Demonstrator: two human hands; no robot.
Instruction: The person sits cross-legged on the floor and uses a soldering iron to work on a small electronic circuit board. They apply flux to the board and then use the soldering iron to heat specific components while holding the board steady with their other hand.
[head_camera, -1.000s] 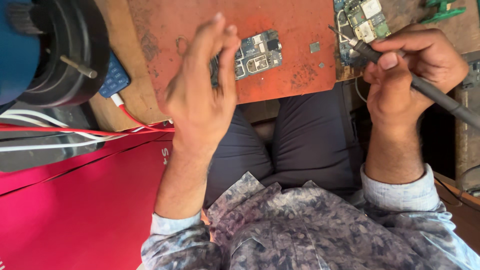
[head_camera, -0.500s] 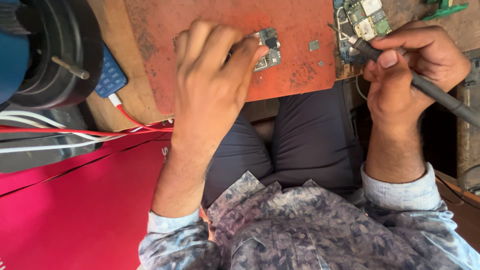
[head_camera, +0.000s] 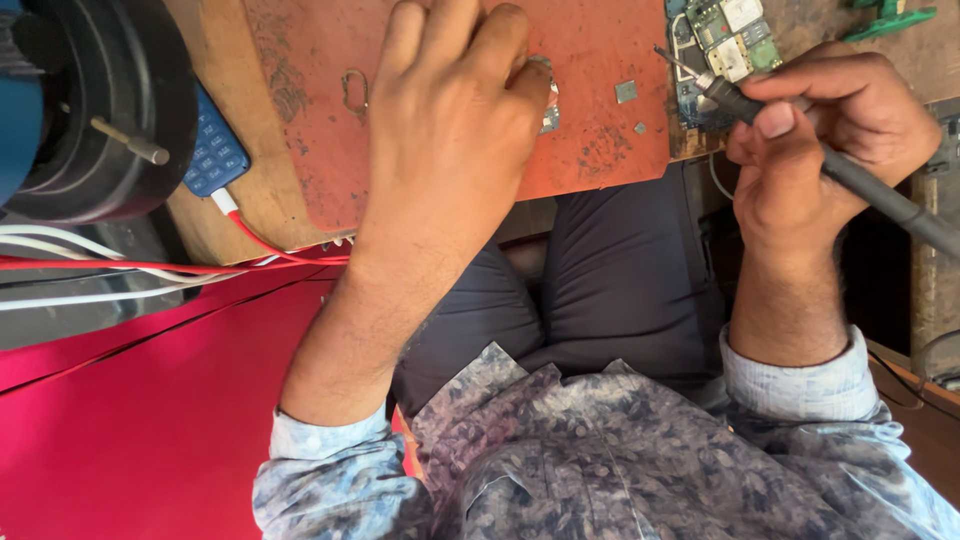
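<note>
Your left hand (head_camera: 450, 120) lies flat, fingers covering a small circuit board (head_camera: 549, 105); your right hand (head_camera: 820, 130) grips a soldering iron (head_camera: 860, 185).

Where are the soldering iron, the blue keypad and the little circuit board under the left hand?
soldering iron (head_camera: 860, 185): head view, on its dark handle.
blue keypad (head_camera: 213, 155): head view, on its keys.
small circuit board (head_camera: 549, 112): head view, on the edge showing beside the left hand (head_camera: 450, 130).
</note>
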